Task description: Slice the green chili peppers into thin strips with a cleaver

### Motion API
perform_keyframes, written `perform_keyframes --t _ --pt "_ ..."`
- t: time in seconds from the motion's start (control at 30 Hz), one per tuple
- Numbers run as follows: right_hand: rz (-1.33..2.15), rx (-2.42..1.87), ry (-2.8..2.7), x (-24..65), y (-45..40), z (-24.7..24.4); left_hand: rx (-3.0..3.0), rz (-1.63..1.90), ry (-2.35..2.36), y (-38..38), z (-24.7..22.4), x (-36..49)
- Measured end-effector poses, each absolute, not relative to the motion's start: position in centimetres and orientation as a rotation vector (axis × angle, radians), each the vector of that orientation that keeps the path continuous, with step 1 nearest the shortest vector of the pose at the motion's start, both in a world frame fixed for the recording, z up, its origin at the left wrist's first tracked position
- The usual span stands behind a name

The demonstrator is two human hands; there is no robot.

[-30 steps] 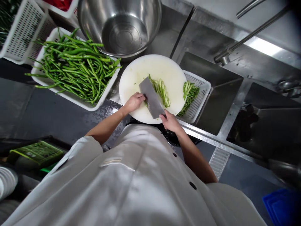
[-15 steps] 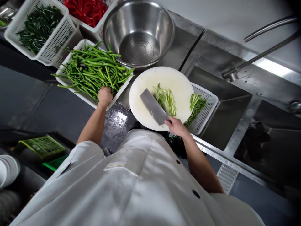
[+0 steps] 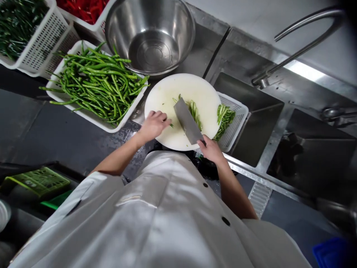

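My right hand (image 3: 211, 149) is wrapped round the handle of a cleaver (image 3: 187, 121), whose broad blade lies over the round white cutting board (image 3: 158, 87). Sliced green chili peppers (image 3: 195, 113) are partly covered by the blade. My left hand (image 3: 154, 125) is over the board's left side with its fingers closed. A small green end of a chili pepper (image 3: 171, 125) pokes out at the fingertips; the rest is hidden by the hand. To the left, whole long green chili peppers (image 3: 103, 83) fill a white tray (image 3: 113, 129).
Cut green peppers lie in a white perforated basket (image 3: 239, 123) at the board's right, beside a sink (image 3: 255, 145) with a curved faucet (image 3: 295, 56). A large steel bowl (image 3: 153, 48) stands behind. Baskets of dark green peppers (image 3: 22, 26) and red peppers (image 3: 85, 9) sit at upper left.
My left hand has moved right from the tray of peppers to the board, with a green pepper in its fingers. The cleaver has shifted over the slices. The view has shifted slightly.
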State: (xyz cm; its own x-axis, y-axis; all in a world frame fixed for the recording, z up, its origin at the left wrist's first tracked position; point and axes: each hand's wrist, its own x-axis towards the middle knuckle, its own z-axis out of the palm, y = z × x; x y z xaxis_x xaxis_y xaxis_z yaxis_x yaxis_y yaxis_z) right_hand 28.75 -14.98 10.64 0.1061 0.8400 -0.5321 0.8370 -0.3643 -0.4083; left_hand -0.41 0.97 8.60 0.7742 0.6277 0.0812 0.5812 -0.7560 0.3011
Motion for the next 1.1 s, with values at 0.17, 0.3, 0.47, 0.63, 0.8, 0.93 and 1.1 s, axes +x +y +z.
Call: perform_keyframes --t 0.17,0.3,0.47,0.63,0.8,0.93,1.1 --pt "1.078 -2.398 -1.856 29.0 -17.7 11.6 2.666 0.236 0.695 0.0 1.4 4.6" --pt "1.136 -2.443 -1.851 28.7 -19.3 12.1 2.628 0.391 0.692 1.1 -0.7 3.1" --pt "1.138 -2.486 -1.905 28.1 -19.8 12.9 2.581 0.489 0.736 2.8 -1.3 1.8" --pt "1.161 -2.545 -2.036 26.9 -19.6 14.3 2.672 0.44 0.83 2.7 -1.2 1.4" --pt "1.219 -2.508 -2.128 25.7 -18.9 15.0 2.7 0.42 0.919 1.1 -0.9 0.4" --pt "1.228 -2.517 -2.167 25.5 -19.1 15.9 2.705 0.424 0.885 0.6 -0.7 0.0" --pt "1.327 -2.483 -2.178 25.2 -19.5 17.2 2.692 0.458 0.873 0.5 -0.9 0.0"
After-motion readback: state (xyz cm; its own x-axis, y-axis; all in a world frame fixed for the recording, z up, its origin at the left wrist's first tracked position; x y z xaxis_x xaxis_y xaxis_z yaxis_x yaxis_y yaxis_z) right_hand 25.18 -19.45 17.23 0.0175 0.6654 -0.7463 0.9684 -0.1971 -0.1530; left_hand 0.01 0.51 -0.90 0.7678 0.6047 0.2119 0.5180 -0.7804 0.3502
